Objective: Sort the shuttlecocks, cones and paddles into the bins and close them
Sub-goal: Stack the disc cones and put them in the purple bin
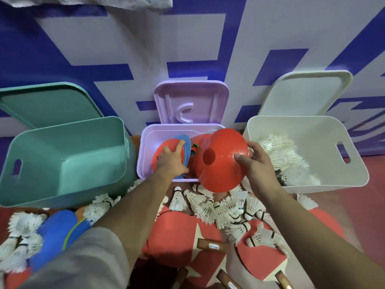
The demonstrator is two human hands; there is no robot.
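We have three plastic bins (pixel 62 142), three lids (pixel 191 97). Three red plastic disc cones (pixel 220 163), one blue cone (pixel 186 146). Dozens of white feather shuttlecocks (pixel 235 209); red paddles (pixel 173 238), at least three.

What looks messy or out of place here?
Mostly the floor: shuttlecocks lie strewn before the bins, some on top of the red paddles. The teal bin holds nothing, and the cones in the lilac bin stand on edge, jumbled rather than stacked. The right hand holds one more red cone.

Floor (pixel 367 205), red: teal bin (pixel 62 163), lilac bin (pixel 143 152), white bin (pixel 325 142) in a row. Shuttlecocks (pixel 208 205) and paddles (pixel 173 243) strewn in front.
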